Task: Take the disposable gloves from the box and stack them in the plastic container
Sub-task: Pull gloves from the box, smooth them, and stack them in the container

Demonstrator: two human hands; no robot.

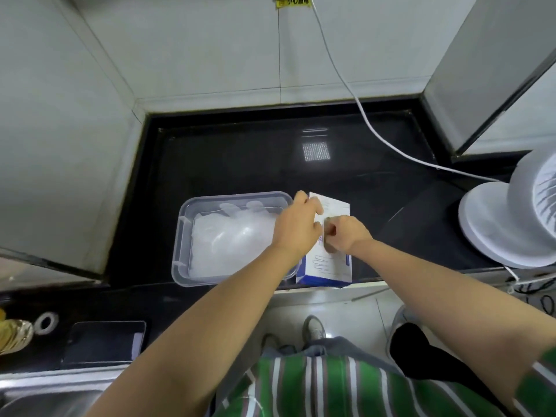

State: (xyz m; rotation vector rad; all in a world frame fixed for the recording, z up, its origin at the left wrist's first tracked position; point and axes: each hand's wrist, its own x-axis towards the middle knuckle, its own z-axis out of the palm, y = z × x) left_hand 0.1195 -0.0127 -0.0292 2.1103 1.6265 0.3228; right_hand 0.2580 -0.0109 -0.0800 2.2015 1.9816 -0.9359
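Glove box [332,264] on black counter [240,164], left fingers [316,206] gripping, right fingers [331,227] pinching its opening.

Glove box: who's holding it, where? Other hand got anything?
Left hand grips the glove box by its left edge. Right hand is curled at the top opening; whether it pinches anything cannot be told.
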